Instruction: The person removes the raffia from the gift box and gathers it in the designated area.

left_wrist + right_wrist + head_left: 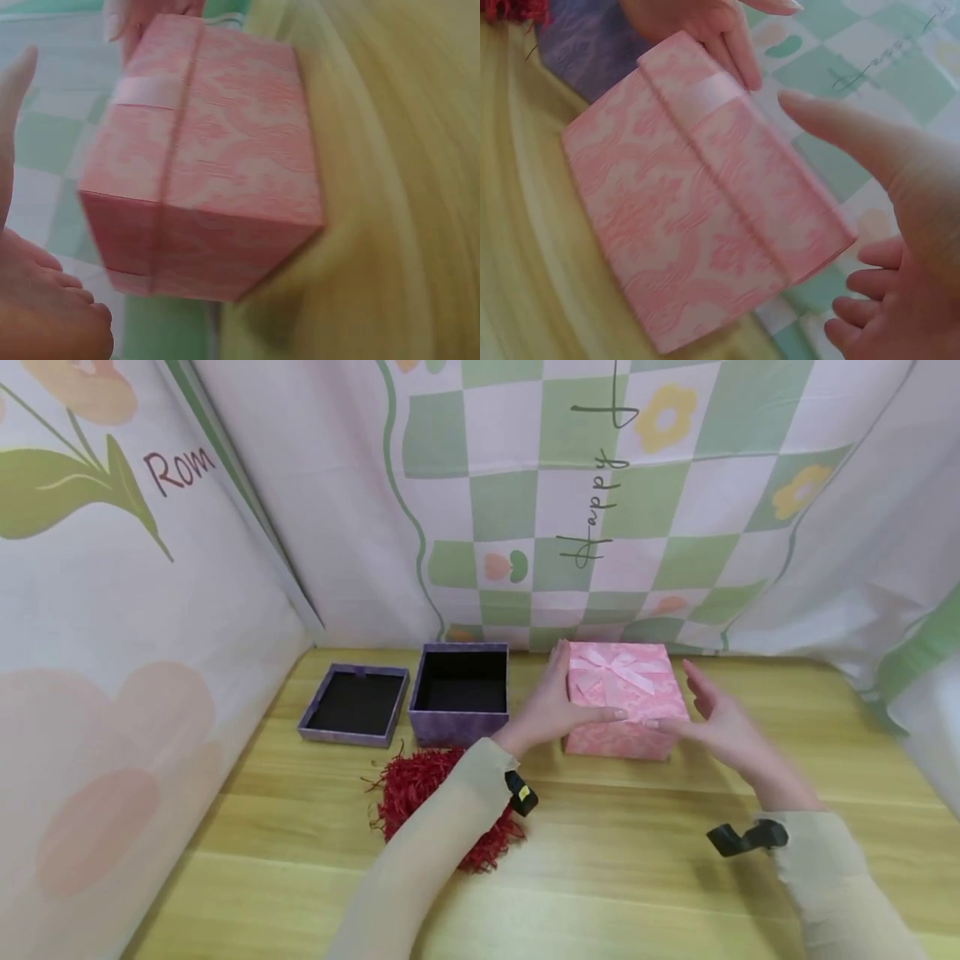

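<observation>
A pink patterned gift box [626,739] with its lid on and a pale ribbon bow [611,670] on top stands on the table. My left hand [551,697] is at its left side, thumb reaching along the front top edge. On the other side my right hand [723,727] has its thumb out toward the front of the lid and its fingers spread beside the box. The right wrist view shows a gap between the right fingers [877,289] and the box. In the left wrist view the left thumb [13,97] is straight; whether the left fingers touch the box is unclear.
Left of the pink box stands an uncovered purple box [459,727] with a dark inside. Its purple lid [345,737] lies upturned beside it. A heap of red shredded paper [411,789] is partly under my left forearm. A patterned curtain [502,427] hangs behind the wooden table [600,877].
</observation>
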Demonstrator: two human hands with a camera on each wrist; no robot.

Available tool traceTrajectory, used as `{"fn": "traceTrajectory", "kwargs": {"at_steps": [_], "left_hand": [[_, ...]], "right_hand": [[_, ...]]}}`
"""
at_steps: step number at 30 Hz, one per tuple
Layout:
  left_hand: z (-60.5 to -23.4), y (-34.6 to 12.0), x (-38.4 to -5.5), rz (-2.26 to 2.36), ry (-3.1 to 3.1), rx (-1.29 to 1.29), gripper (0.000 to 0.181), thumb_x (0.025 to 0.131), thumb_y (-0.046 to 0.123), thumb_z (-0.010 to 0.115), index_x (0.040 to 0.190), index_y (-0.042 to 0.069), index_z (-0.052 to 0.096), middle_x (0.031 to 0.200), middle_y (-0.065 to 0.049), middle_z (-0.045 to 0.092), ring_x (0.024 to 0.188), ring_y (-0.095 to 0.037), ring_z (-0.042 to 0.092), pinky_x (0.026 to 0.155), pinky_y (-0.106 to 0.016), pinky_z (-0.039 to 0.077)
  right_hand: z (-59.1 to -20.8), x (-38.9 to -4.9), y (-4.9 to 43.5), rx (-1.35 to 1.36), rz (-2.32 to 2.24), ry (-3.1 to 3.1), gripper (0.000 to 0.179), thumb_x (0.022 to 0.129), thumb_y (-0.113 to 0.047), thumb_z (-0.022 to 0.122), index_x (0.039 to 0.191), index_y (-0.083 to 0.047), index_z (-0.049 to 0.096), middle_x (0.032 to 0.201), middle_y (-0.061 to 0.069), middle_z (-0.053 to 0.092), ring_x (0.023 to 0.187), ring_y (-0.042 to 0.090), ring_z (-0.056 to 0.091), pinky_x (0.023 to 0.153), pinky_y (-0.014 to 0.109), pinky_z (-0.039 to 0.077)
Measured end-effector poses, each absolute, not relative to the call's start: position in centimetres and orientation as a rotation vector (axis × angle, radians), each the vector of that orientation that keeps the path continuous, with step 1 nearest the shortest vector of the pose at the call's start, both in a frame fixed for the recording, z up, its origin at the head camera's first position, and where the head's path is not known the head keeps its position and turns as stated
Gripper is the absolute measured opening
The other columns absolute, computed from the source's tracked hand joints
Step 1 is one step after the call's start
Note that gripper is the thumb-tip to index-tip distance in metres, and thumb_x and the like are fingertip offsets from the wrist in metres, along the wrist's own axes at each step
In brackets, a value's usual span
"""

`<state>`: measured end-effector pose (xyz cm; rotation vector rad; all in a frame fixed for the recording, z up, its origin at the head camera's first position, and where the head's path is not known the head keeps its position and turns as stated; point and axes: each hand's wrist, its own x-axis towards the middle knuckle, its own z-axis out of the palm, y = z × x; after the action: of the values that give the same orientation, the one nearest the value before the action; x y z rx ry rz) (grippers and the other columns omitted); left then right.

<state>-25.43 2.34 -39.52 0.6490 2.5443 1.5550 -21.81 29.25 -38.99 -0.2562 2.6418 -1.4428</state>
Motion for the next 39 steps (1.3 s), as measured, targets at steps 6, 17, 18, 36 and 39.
{"fn": "traceTrajectory", "kwargs": {"at_steps": [6,17,18,36,39], "left_hand": [[-40.9,2.4,-25.8,1.459,2.566,0.633,0.137,0.076,0.047,0.090,0.162,0.016,-0.012,0.168,0.000,-0.016,0.151,-0.012,-0.009,0.120,-0.031,0.010],[-42.9,2.8,-26.6,1.550,2.526,0.783,0.144,0.070,0.035,0.096,0.163,0.017,-0.012,0.170,-0.005,0.001,0.152,-0.013,0.008,0.119,-0.037,0.021],[-43.1,2.8,-26.7,1.565,2.526,0.809,0.145,0.069,0.035,0.097,0.163,0.019,-0.012,0.169,-0.003,0.003,0.151,-0.013,0.010,0.119,-0.037,0.022],[-43.3,3.1,-26.7,1.574,2.478,0.755,0.144,0.073,0.028,0.095,0.161,0.013,-0.017,0.170,-0.006,-0.006,0.152,-0.013,0.003,0.120,-0.034,0.018],[-43.3,3.0,-26.6,1.538,2.485,0.718,0.142,0.075,0.029,0.093,0.161,0.010,-0.018,0.169,-0.008,-0.013,0.152,-0.014,-0.004,0.121,-0.034,0.014]], "right_hand": [[-40.5,-22.6,29.5,-0.253,-1.443,2.623,0.120,0.088,-0.026,0.083,0.163,-0.024,-0.010,0.166,0.021,-0.009,0.144,0.059,0.009,0.113,0.066,0.018],[-42.0,-23.5,29.6,-0.337,-1.512,2.577,0.123,0.087,-0.012,0.083,0.162,-0.019,-0.014,0.167,0.020,-0.001,0.149,0.043,0.014,0.113,0.020,0.027],[-42.0,-23.5,29.6,-0.331,-1.516,2.575,0.123,0.086,-0.012,0.083,0.162,-0.020,-0.014,0.168,0.018,-0.002,0.150,0.042,0.012,0.117,0.030,0.024],[-42.1,-23.6,29.2,-0.374,-1.531,2.592,0.121,0.085,-0.016,0.085,0.164,-0.025,-0.005,0.168,0.018,0.007,0.148,0.044,0.017,0.114,0.065,0.018],[-42.1,-23.7,29.2,-0.373,-1.545,2.587,0.120,0.085,-0.015,0.085,0.165,-0.024,-0.005,0.168,0.019,0.007,0.148,0.045,0.017,0.115,0.065,0.018]]}}
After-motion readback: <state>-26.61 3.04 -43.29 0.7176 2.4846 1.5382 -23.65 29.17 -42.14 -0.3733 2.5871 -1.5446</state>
